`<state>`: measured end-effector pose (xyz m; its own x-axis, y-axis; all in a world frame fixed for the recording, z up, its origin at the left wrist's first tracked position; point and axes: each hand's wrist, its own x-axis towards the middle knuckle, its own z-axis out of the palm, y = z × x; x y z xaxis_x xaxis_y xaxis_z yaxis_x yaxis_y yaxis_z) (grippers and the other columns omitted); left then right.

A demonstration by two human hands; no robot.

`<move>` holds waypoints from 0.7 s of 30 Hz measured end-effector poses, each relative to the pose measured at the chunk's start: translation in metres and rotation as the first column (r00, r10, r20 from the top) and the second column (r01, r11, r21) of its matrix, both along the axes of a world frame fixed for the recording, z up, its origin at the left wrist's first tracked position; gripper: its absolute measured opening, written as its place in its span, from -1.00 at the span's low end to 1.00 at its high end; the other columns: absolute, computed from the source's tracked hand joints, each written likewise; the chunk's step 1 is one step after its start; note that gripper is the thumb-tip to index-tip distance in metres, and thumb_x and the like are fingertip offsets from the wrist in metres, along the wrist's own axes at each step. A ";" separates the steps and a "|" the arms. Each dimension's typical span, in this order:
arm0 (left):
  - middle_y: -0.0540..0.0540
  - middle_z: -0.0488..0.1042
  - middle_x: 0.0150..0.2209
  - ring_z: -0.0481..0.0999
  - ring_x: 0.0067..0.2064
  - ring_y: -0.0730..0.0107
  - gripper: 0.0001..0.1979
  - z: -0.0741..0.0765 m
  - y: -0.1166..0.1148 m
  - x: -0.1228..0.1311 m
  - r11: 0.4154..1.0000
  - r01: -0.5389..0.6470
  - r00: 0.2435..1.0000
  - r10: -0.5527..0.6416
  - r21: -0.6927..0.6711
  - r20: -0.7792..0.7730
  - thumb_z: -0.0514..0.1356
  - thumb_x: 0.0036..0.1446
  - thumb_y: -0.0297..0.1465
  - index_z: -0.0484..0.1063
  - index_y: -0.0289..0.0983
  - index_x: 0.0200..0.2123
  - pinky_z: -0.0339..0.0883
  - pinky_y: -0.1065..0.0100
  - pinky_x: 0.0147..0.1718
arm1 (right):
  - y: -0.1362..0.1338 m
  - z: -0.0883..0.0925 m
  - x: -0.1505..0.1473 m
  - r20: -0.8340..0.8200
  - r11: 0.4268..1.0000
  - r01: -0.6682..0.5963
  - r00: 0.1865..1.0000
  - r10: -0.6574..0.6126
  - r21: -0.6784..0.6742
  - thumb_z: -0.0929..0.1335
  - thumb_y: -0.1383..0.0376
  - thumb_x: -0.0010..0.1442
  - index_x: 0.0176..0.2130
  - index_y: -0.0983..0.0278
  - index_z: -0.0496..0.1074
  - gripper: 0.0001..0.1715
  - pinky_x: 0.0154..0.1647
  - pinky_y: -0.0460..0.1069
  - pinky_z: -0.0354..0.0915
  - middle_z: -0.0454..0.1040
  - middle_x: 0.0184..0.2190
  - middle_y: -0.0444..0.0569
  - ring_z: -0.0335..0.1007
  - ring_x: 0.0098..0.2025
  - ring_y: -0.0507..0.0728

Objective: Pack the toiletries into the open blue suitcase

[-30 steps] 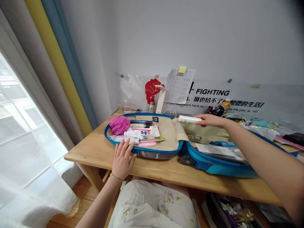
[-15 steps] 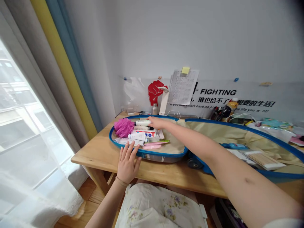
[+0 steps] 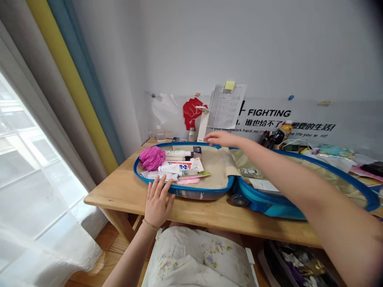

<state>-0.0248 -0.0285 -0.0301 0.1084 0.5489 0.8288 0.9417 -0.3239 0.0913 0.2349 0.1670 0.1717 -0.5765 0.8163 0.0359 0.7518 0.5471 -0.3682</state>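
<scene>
An open suitcase with a blue rim (image 3: 206,191) lies on the wooden desk. In its left half are a magenta mesh bath puff (image 3: 152,158), a white toothpaste tube (image 3: 169,169), several other tubes, a small black item (image 3: 197,151) and a green-tipped toothbrush (image 3: 203,174). My left hand (image 3: 158,202) rests with spread fingers against the near rim, holding nothing. Above the far rim, my right hand (image 3: 220,138) is raised with its fingers stretched out and nothing visible in them. My right forearm covers part of the suitcase's right half.
In the right half lie a clear bottle (image 3: 250,172) and a white flat packet (image 3: 263,185). Behind stand a white lamp (image 3: 203,124), a small metallic bottle (image 3: 191,134) and an orange-capped bottle (image 3: 286,127). A curtain (image 3: 68,91) hangs at left. Below the desk is a filled bin (image 3: 305,263).
My right hand has let go of the white tube in the left half and moved up and right, over the far rim. My left hand stays at the near rim. The view has shifted slightly.
</scene>
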 end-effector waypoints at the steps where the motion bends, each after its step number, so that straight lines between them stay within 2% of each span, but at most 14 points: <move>1: -0.24 0.26 0.27 0.04 0.37 0.07 -0.50 0.000 0.000 0.000 1.000 0.000 1.000 0.000 0.000 0.001 0.04 0.29 -0.37 0.17 -0.23 0.29 -0.09 -0.01 0.30 | -0.005 0.005 0.025 -0.003 0.999 0.029 1.000 -0.029 -0.014 0.21 0.13 0.27 0.12 0.24 0.40 -0.50 0.05 0.04 0.34 0.51 0.01 0.05 0.49 -0.07 0.11; 2: -0.24 0.26 0.27 0.04 0.37 0.07 -0.49 0.000 0.000 0.000 1.000 0.001 1.000 -0.001 0.002 0.002 0.04 0.29 -0.37 0.17 -0.23 0.29 -0.10 -0.01 0.30 | -0.011 0.007 0.051 -0.007 0.996 0.079 0.997 -0.079 -0.036 0.22 0.09 0.25 0.08 0.25 0.42 -0.49 0.06 0.05 0.33 0.53 -0.03 0.06 0.48 -0.05 0.13; 4: -0.24 0.26 0.27 0.04 0.37 0.07 -0.49 0.000 0.001 -0.001 1.000 0.004 1.000 -0.004 0.004 0.007 0.04 0.28 -0.37 0.16 -0.22 0.30 -0.10 -0.01 0.30 | -0.027 0.002 0.101 0.122 0.982 0.163 0.981 -0.150 -0.100 0.27 0.05 0.16 0.04 0.22 0.45 -0.47 0.11 0.08 0.29 0.52 0.00 0.06 0.45 0.02 0.18; 7: -0.23 0.26 0.27 0.04 0.37 0.07 -0.47 -0.001 0.001 -0.001 1.000 0.013 1.000 -0.013 0.006 0.012 0.05 0.28 -0.37 0.14 -0.21 0.31 -0.11 -0.01 0.30 | -0.059 -0.020 0.159 0.301 0.945 0.236 0.939 -0.163 -0.224 0.40 0.15 -0.07 0.01 0.20 0.50 -0.39 0.10 0.08 0.29 0.50 0.03 0.11 0.43 0.07 0.26; 9: -0.23 0.25 0.27 0.05 0.37 0.07 -0.46 -0.001 0.001 -0.001 1.000 0.015 1.000 -0.015 0.005 0.017 0.05 0.28 -0.36 0.14 -0.20 0.31 -0.12 -0.01 0.31 | -0.080 -0.035 0.182 0.361 0.925 0.279 0.916 -0.176 -0.256 0.44 0.25 -0.23 0.00 0.22 0.52 -0.30 0.11 0.11 0.29 0.49 0.05 0.16 0.40 0.10 0.34; 12: -0.21 0.24 0.28 0.05 0.37 0.07 -0.45 -0.002 0.002 -0.002 1.000 0.014 1.000 -0.014 -0.009 0.026 0.05 0.27 -0.35 0.13 -0.19 0.32 -0.13 -0.02 0.31 | -0.098 -0.050 0.198 0.427 0.916 0.323 0.882 -0.201 -0.237 0.40 0.28 -0.25 0.10 0.18 0.45 -0.17 0.20 0.11 0.21 0.37 0.18 0.12 0.29 0.21 0.35; 15: -0.22 0.23 0.29 0.03 0.37 0.06 -0.46 -0.003 0.002 -0.003 1.000 0.011 1.000 -0.010 -0.012 0.024 0.05 0.28 -0.35 0.13 -0.20 0.32 -0.13 -0.02 0.31 | -0.101 -0.057 0.202 0.458 0.920 0.342 0.860 -0.225 -0.191 0.35 0.30 -0.23 0.18 0.15 0.37 -0.09 0.24 0.04 0.16 0.29 0.25 0.05 0.23 0.26 0.28; 21: -0.23 0.24 0.28 0.05 0.37 0.05 -0.45 -0.002 0.002 -0.002 1.000 0.008 1.000 -0.007 -0.020 0.023 0.04 0.27 -0.35 0.12 -0.20 0.32 -0.09 -0.03 0.30 | -0.096 -0.066 0.200 0.451 0.901 0.413 0.835 -0.315 -0.133 0.32 0.41 -0.35 0.00 0.09 0.51 -0.16 0.10 -0.01 0.26 0.43 0.11 0.13 0.41 0.11 0.20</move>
<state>-0.0270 -0.0262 -0.0322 0.0938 0.5645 0.8201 0.9368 -0.3288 0.1193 0.4351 0.0714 0.1054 -0.1574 0.9281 -0.3374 0.9875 0.1462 -0.0586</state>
